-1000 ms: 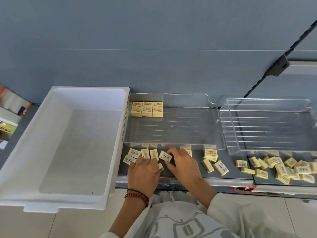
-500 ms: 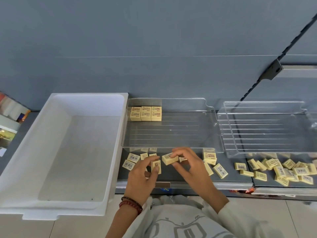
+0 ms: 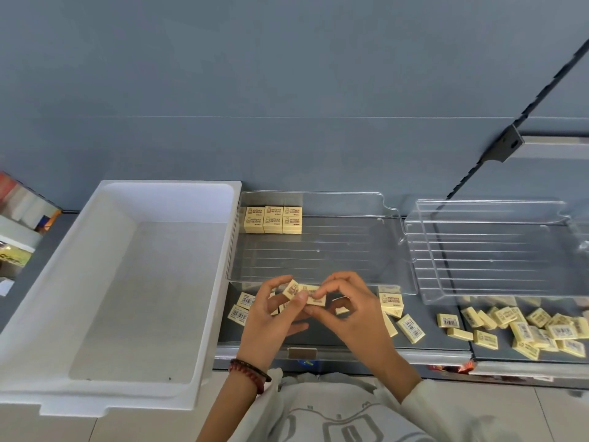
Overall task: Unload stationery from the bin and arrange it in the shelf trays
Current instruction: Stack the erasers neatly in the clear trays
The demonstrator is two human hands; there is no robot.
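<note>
Sleeves of a pale top (image 3: 446, 416) sit nearest, and a beaded bracelet (image 3: 251, 373) rings the left wrist. Just beyond, over the front of the shelf (image 3: 430, 344), the left hand (image 3: 271, 317) and the right hand (image 3: 353, 314) meet. Each pinches, between thumb and forefinger, one of two yellow erasers (image 3: 314, 298) held end to end, the left one tilted. Below and around them, loose erasers (image 3: 242, 309) lie scattered on the shelf, with a thicker heap (image 3: 535, 330) off to the right. The white bin (image 3: 143, 282) stands at the left, with no stationery visible inside it. Farther back, the left clear tray (image 3: 318, 253) holds a neat stack (image 3: 272, 220) in its far left corner, while the right clear tray (image 3: 494, 250) beside it shows nothing inside. The pinched pair looks bound for that stack. Since only fingertips grip these small, smooth blocks, an uneven squeeze could pop one out, and it might drop past the shelf lip to the floor. Carrying them low could clip the tray's near wall and shove the light tray back. A hasty set-down could topple the two-high stack.
</note>
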